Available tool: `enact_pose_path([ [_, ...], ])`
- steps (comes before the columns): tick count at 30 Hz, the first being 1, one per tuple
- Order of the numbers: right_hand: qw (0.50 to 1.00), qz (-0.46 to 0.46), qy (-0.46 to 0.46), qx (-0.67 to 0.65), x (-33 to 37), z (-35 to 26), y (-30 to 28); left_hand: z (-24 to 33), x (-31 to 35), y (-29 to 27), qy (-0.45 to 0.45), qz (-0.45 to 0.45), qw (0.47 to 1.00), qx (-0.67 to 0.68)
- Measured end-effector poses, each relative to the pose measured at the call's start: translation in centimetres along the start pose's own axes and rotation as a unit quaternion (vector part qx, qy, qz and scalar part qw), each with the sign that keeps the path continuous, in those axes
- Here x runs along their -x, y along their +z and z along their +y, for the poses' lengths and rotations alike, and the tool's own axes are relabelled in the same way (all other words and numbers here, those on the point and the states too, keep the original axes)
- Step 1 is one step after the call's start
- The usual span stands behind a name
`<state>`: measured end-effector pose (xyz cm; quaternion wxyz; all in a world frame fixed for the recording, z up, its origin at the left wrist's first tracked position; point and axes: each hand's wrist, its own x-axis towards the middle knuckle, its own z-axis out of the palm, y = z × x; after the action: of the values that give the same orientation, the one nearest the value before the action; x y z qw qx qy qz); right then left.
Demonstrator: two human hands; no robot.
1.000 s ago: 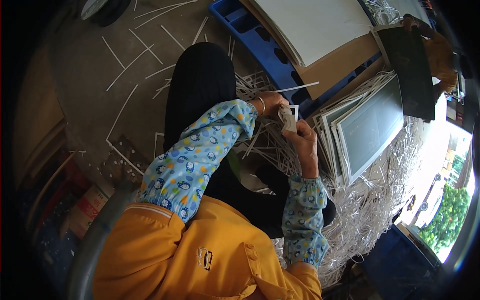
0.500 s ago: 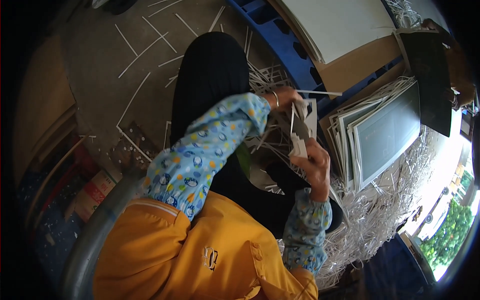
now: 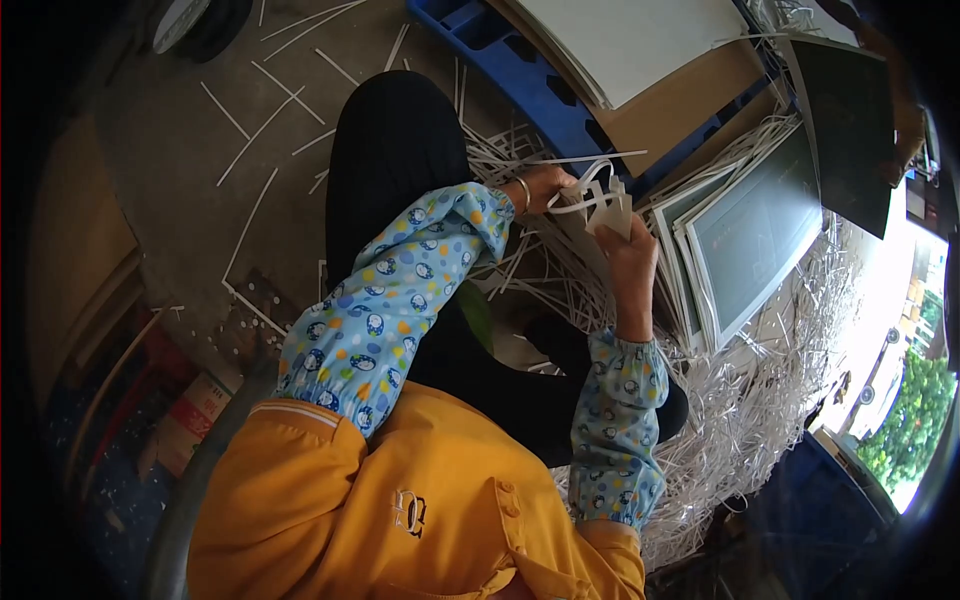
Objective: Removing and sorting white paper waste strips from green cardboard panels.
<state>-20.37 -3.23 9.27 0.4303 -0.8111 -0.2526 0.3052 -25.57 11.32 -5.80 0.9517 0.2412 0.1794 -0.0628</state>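
Observation:
In front of my knees, my left hand, with a bracelet at the wrist, closes around one end of some white paper strips. These strips loop and bend between the two hands. My right hand pinches a small white card piece with cut, notched edges, right beside the left hand. The fingertips of both hands are partly hidden. Patterned blue sleeves cover both forearms. Just right of my right hand leans a stack of framed dark sheets with white borders.
A blue plastic pallet holds brown board and large white sheets. A heap of shredded white strips lies at the right. Loose strips are scattered over the floor. At the far right a person's arm is beside a dark sheet.
Both hands have drawn closer together, and my right hand has moved up and away from me. The white pieces between them now bend into loops. The view has shifted slightly.

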Motion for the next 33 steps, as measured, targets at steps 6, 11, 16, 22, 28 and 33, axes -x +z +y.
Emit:
enact_pose_path([
  [6, 0.933, 0.077, 0.006, -0.351, 3.4, -1.0, -4.8, -0.4, -1.2, -1.3, 0.216, -0.013, 0.835, -0.506],
  [11, 0.777, 0.050, -0.088, -0.622, 8.3, -2.0, -5.6, -0.3, -0.7, -1.4, 0.246, -0.045, 0.779, -0.574],
  [16, 0.875, 0.158, -0.148, -0.433, 11.3, -3.6, -7.2, -0.1, -0.2, -1.3, 0.087, -0.124, 0.988, 0.022],
  [22, 0.982, 0.160, -0.035, 0.091, 6.5, -0.1, -5.5, 0.3, 0.1, -0.2, 0.090, 0.025, 0.827, -0.554],
  [28, 0.942, 0.095, -0.139, 0.291, 4.0, 1.9, -3.7, 0.7, 0.9, 0.4, 0.235, 0.016, 0.744, -0.626],
  [33, 0.994, 0.059, 0.080, 0.036, 4.3, 2.9, -3.7, -0.2, -0.4, -1.0, 0.216, 0.034, 0.663, -0.716],
])
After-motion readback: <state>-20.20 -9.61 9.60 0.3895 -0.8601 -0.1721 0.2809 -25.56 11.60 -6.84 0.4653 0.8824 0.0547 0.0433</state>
